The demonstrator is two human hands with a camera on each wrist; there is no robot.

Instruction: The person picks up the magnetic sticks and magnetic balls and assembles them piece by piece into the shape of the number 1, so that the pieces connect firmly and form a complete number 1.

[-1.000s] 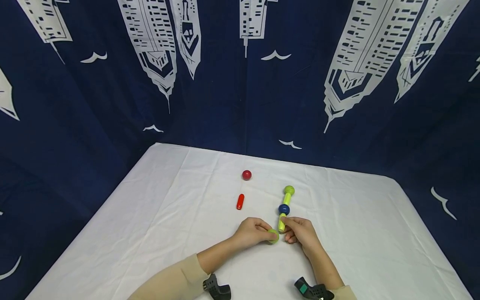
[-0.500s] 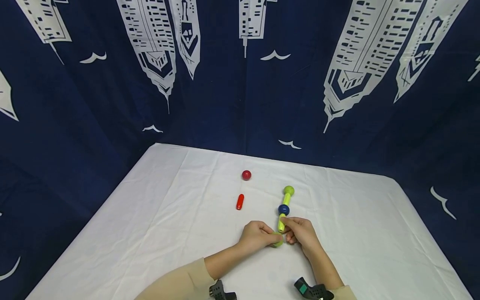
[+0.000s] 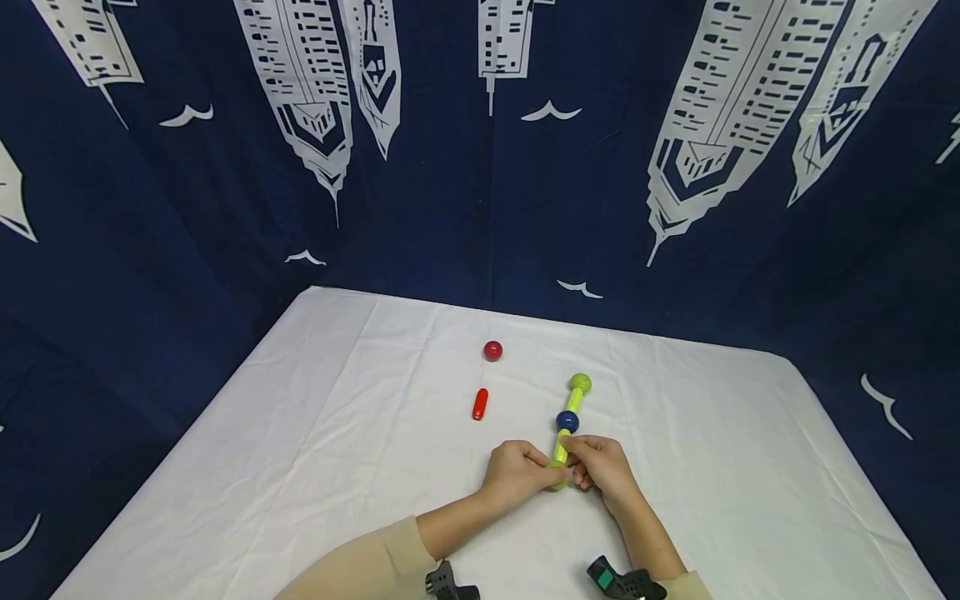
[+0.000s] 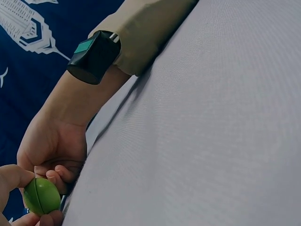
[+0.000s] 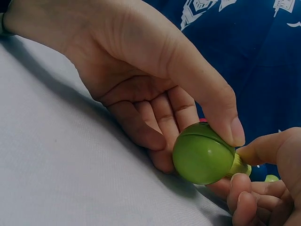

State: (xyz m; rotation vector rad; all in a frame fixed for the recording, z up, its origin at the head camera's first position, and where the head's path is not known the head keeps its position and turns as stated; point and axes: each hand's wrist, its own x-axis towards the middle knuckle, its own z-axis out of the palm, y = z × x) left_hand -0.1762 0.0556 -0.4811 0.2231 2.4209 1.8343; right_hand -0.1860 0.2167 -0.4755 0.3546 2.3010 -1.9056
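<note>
My left hand [image 3: 521, 477] pinches a glossy green ball [image 5: 202, 157] between thumb and fingers. My right hand [image 3: 606, 468] grips the near yellow-green rod [image 3: 562, 448] of a chain lying on the white cloth. That rod's near end meets the green ball in the right wrist view. Beyond it the chain runs through a dark blue ball [image 3: 567, 422] and another yellow-green rod [image 3: 574, 401] to a grooved green ball [image 3: 581, 383] at the far end. In the left wrist view the held ball [image 4: 42, 195] shows a dark seam, and the right hand [image 4: 54, 146] is behind it.
Left of the chain a short red rod [image 3: 480, 404] lies on the white-covered table [image 3: 360, 450]. A red ball [image 3: 492, 351] sits farther back. A navy curtain [image 3: 450, 208] with white building prints hangs behind the table. Black cameras are strapped to both wrists.
My left hand has moved slightly right with the green ball, bringing it to the near end of the rod. The chain has shifted slightly; the right hand has stayed almost still.
</note>
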